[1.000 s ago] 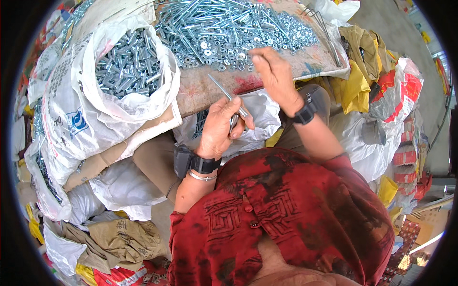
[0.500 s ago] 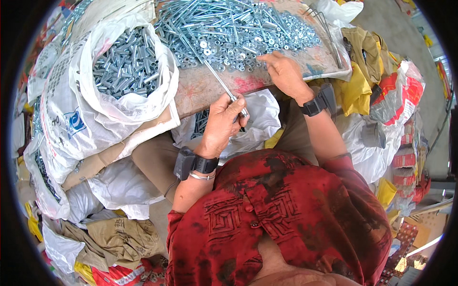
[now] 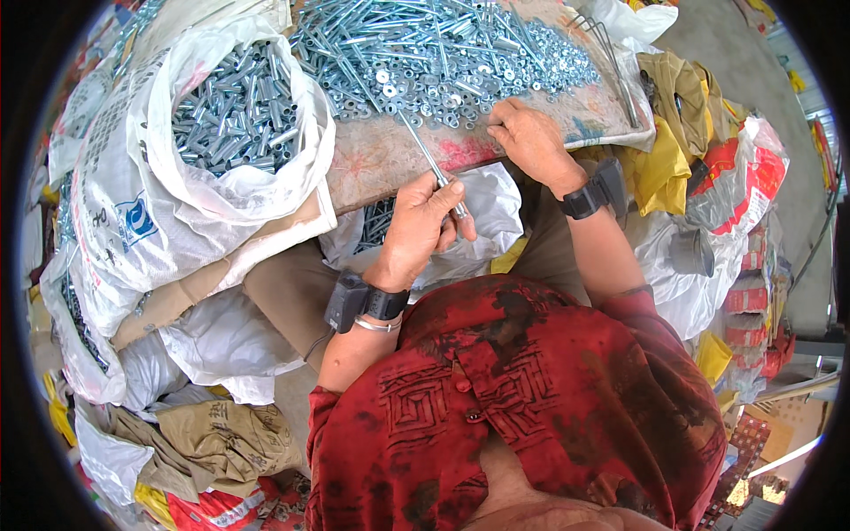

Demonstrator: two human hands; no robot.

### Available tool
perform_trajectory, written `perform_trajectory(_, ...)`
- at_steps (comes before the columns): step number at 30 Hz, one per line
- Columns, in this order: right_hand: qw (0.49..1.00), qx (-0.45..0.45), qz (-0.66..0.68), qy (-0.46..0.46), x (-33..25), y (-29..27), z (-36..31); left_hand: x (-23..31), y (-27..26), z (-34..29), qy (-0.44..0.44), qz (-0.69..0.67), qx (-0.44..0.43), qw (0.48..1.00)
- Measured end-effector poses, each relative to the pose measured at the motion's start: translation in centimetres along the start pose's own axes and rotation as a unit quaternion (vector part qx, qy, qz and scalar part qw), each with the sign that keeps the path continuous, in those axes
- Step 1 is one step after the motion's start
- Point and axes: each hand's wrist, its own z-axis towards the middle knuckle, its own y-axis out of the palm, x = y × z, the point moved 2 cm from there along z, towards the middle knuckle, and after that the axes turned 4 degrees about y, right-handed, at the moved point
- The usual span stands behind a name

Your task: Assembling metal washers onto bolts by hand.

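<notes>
My left hand (image 3: 418, 221) is closed round a long, thin metal rod (image 3: 421, 146) with a thicker, sleeve-like lower end. The rod slants up and to the left, its far tip by the edge of the hardware pile. My right hand (image 3: 535, 144) is at the near edge of a heap of flat washers (image 3: 434, 111). Its fingers are curled together, and whatever they may hold is hidden. Behind the washers lie many long metal rods (image 3: 390, 44), and small shiny nut-like pieces (image 3: 562, 66) spread to the right.
An open white sack (image 3: 323, 146) full of short metal tubes (image 3: 235, 115) stands at the left. The pile rests on a cloth-covered board (image 3: 372, 164). Below it, a white bag (image 3: 496, 208) holds more metal pieces. Bent wire rods (image 3: 615, 66) lie at the board's right end, beside yellow and brown sacks.
The right hand has drawn slightly back and right from the washers, its pointing finger now curled in. The rod's lower end has shifted right, and the left fingers have opened slightly around it.
</notes>
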Motion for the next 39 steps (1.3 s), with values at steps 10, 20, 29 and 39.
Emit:
perform_trajectory(10,0.996,-0.059,-0.059,0.021,0.5,-0.8,0.6,-0.6,-0.3,-0.4,0.011,0.057,-0.005,0.998)
perform_trajectory(20,0.996,-0.015,-0.083,0.008,0.7,-0.8,-1.2,-1.4,-0.5,-0.2,0.027,0.285,-0.031,0.958)
perform_trajectory(29,0.967,0.006,-0.224,-0.121,-0.5,-0.6,-1.0,-1.1,0.0,-0.3,0.109,0.546,0.006,0.830)
perform_trajectory(39,0.971,0.027,-0.202,-0.128,-0.6,-0.9,-1.4,-0.4,0.6,-0.4,0.085,0.553,0.001,0.829)
